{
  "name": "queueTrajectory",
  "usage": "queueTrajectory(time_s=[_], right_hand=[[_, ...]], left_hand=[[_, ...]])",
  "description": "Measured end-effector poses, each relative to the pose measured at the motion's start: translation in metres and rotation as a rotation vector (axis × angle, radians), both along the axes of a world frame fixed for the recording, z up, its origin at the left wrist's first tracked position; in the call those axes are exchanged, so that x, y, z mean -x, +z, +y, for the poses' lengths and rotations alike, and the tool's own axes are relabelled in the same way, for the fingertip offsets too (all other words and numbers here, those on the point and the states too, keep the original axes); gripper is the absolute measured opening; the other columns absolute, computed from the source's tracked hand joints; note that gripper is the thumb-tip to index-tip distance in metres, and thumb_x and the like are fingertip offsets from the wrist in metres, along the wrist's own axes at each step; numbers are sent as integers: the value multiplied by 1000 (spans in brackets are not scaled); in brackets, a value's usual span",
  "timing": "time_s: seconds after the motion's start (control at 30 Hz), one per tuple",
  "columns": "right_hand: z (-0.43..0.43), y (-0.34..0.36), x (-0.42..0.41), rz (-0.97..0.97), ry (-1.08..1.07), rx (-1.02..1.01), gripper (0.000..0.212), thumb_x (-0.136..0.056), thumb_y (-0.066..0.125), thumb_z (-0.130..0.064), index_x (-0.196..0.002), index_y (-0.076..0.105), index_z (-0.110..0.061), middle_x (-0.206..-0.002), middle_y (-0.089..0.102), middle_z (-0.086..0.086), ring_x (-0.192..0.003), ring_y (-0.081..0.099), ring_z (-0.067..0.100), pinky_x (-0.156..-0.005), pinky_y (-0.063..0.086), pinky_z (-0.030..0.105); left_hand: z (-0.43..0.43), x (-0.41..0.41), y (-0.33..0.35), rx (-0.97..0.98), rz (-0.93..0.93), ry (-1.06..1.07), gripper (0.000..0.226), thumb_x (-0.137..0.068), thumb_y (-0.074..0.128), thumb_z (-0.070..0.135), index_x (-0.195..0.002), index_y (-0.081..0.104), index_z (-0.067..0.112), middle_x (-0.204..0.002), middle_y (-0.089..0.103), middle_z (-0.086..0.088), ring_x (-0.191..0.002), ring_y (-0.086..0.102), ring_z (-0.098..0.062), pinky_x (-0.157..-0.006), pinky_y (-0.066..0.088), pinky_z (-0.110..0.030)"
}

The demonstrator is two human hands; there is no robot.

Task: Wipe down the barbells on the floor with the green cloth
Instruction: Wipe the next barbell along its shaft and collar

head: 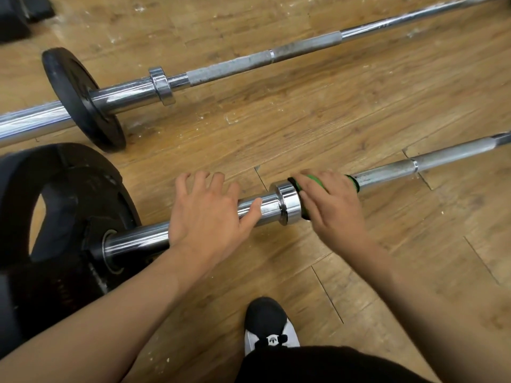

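Observation:
Two steel barbells lie on the wooden floor. The near barbell (431, 161) runs from a large black plate (69, 205) at the left up to the right edge. My right hand (331, 205) grips the green cloth (352, 182), which is wrapped round this bar just right of its chrome collar (287, 203). My left hand (210, 214) rests on the bar's sleeve left of the collar, fingers spread and nearly straight. The far barbell (304, 48) lies behind, carrying a smaller black plate (80, 98).
My foot in a black and white shoe (269, 324) stands on the floor (331, 111) just in front of the near bar. Dark equipment (16, 15) sits in the top left corner. Worn wood planks show between the two bars.

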State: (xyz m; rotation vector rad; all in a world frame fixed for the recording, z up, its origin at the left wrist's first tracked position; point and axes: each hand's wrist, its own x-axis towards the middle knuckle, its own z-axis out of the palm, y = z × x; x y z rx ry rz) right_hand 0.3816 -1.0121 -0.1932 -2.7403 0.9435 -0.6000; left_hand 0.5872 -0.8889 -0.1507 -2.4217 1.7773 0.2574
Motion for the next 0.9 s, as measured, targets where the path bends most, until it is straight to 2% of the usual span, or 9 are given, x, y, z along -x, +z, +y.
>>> queueTrajectory(time_s=[0.07,0.13,0.2,0.27,0.4,0.47,0.53,0.67,0.9], right_hand=[[-25,-1,21,61,-1,66,40,-110,38,-34,-129,68,-15,-124,68,10,-111,60,31,-106,36,46],[-48,-3,35,21,-196,61,34,-107,44,-30,-123,70,-15,-116,68,10,-108,60,34,-112,32,47],[-50,-4,27,-63,-433,20,32,-106,43,-27,-116,71,-14,-110,67,9,-108,58,35,-118,30,55],[-30,-7,0,-115,-511,-8,37,-107,38,-26,-110,72,-12,-106,65,10,-105,56,35,-113,32,62],[4,-8,-24,-73,-96,15,50,-112,24,-32,-136,65,-16,-125,66,5,-113,57,25,-114,34,52],[-15,-6,-15,-4,20,67,50,-112,24,-33,-144,59,-17,-135,64,5,-116,60,29,-111,36,50],[-29,-6,-11,17,18,107,48,-111,27,-32,-141,60,-16,-134,64,8,-115,61,32,-110,36,51],[-20,-12,-32,-78,-130,68,50,-110,26,-33,-125,69,-11,-123,66,8,-109,61,34,-106,35,51],[-21,1,-35,18,-115,-6,48,-110,28,-33,-126,68,-11,-125,65,9,-110,59,34,-100,36,51]], left_hand=[[-3,-2,-1,-6,-1,-5,81,-101,5,66,-116,71,22,-123,68,-6,-120,52,-29,-109,28,-52],[-7,-5,-2,-9,-2,-3,81,-100,5,66,-117,71,22,-124,68,-6,-121,52,-29,-110,28,-53],[-10,-7,-2,4,0,3,81,-100,7,66,-115,72,21,-122,68,-6,-119,52,-29,-110,28,-52],[-12,-9,-2,15,-1,1,81,-99,6,66,-115,72,21,-122,68,-6,-117,52,-28,-108,29,-52],[-20,-20,1,-9,29,-22,83,-98,2,67,-123,67,22,-132,61,-7,-123,49,-29,-108,30,-52],[-27,-25,0,-13,62,-19,84,-96,-1,68,-129,63,23,-137,57,-8,-127,47,-29,-110,30,-52],[-33,-29,-1,-14,92,-18,85,-96,-2,68,-134,60,24,-138,55,-8,-128,45,-30,-109,31,-51],[-38,-36,-4,6,112,-6,83,-101,-1,67,-135,60,23,-132,59,-9,-123,49,-30,-107,34,-51],[-38,-43,-2,-43,160,-3,77,-100,6,66,-129,61,19,-127,62,-11,-116,52,-31,-102,34,-49]])
